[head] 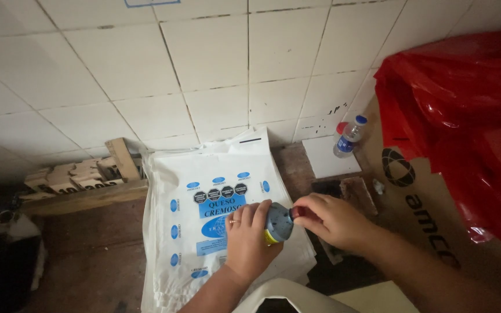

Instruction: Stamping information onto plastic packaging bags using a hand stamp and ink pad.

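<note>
White square wall tiles (215, 64) with dark grout rise behind a dim brown worktop (88, 261), and over it a small grey-blue cylindrical stamp-like tool with a yellow band (278, 225) is held above a stack of flat white plastic bags printed in blue (204, 232). The tool's body is wrapped by the left hand (249, 237), closed firmly around it, a ring being seen on one finger; its dark end is pinched by the right hand (329, 220), whose grip is closed on that tip between thumb and fingertips. For the adjustment to be done well, the body should be kept steady in the left hand while only the tip is turned or pulled by the right, and the tool should be kept over the bags so that ink is not smeared. Whether the tip is a cap or a dial cannot be told. Further out, a small clear plastic bottle with a blue cap (348, 138) is seen standing near the wall, a red plastic bag (465, 116) is draped over a brown cardboard box (418, 203) on the right, and wooden blocks (76, 174) are stacked on the left.
</note>
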